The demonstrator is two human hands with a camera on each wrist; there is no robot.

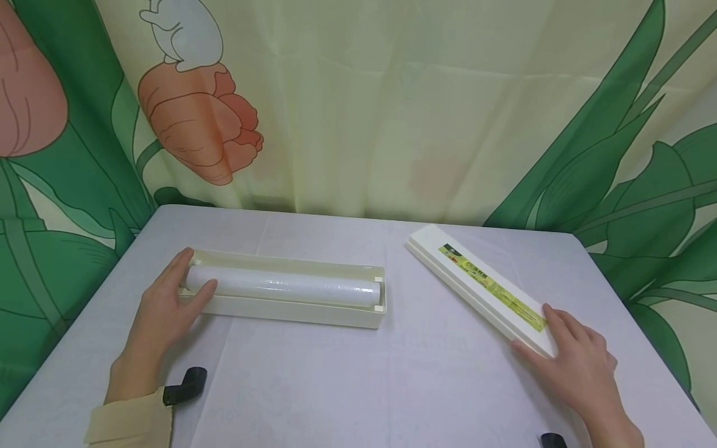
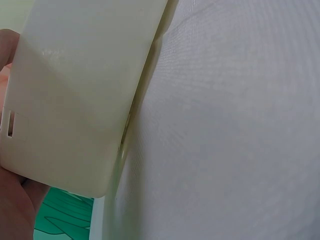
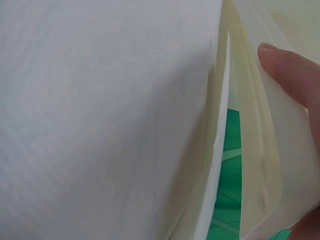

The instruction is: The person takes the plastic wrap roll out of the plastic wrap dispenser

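On the left of the table, an open cream-white cling film box (image 1: 302, 313) holds a white roll of cling film (image 1: 285, 286). My left hand (image 1: 159, 314) grips the box's left end, thumb at the near wall and fingers at the far side. The smooth outer wall of the box (image 2: 85, 100) fills much of the left wrist view. To the right, my right hand (image 1: 585, 364) holds the near end of the long white lid (image 1: 473, 287), which bears a green and yellow label. In the right wrist view, thumb against the lid (image 3: 290, 145), green cloth shows under its edge.
A white cloth covers the table (image 1: 313, 386). Behind it hangs a cream curtain (image 1: 381, 124) printed with green leaves, a rabbit and a carrot. A black wrist camera (image 1: 187, 384) sits by the left sleeve (image 1: 131, 420). The box and lid lie apart, bare cloth between them.
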